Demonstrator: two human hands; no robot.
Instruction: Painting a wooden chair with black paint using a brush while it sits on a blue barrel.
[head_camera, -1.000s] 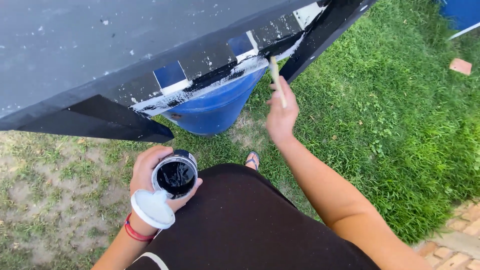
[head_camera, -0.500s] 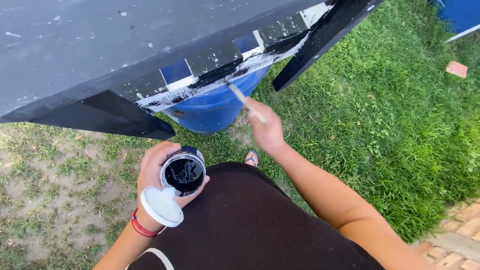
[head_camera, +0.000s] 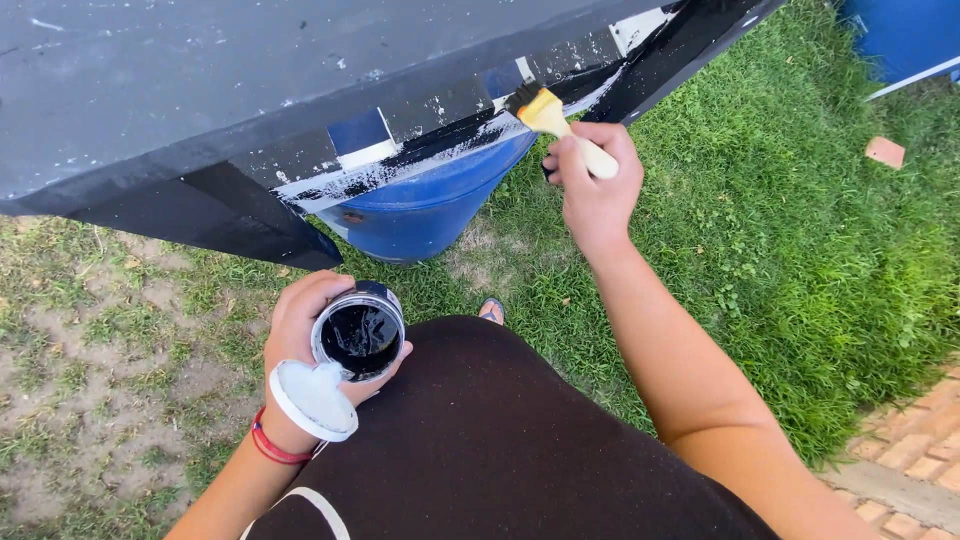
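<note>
Head view, looking down past a dark brown garment (head_camera: 480, 440) to grass. Right hand (head_camera: 595, 185) is closed around the pale wooden handle of a small flat paintbrush (head_camera: 555, 122) with a yellow ferrule and black-loaded bristles; the fingers wrap the handle fully, the thumb side faces the camera. The bristle tip touches the lower edge of a large dark grey painted panel (head_camera: 230, 90) that fills the upper left of the frame. Along that edge runs a strip (head_camera: 420, 160) of white, partly covered with uneven black strokes, with a blue rectangular patch and bare white patches just above it. Left hand (head_camera: 305, 345) is clamped on a small round open tin of black paint (head_camera: 360, 335), fingers curled around its wall, the glossy black surface visible inside. A round white lid (head_camera: 312, 400) is held under the same hand, pressed against the tin's near side and tilted toward the camera; no label on tin or lid can be read from this angle. A red band (head_camera: 275, 448) circles the left wrist. Behind the panel edge stands a blue plastic barrel (head_camera: 430, 205), partly hidden by it. A sandalled foot (head_camera: 490, 310) shows on the grass just below the barrel. Lawn (head_camera: 800, 250) is green on the right, patchy and bare (head_camera: 110, 350) on the left. A reddish brick piece (head_camera: 885, 152) lies on the grass at upper right; brick paving (head_camera: 920, 460) borders the lower right corner.
</note>
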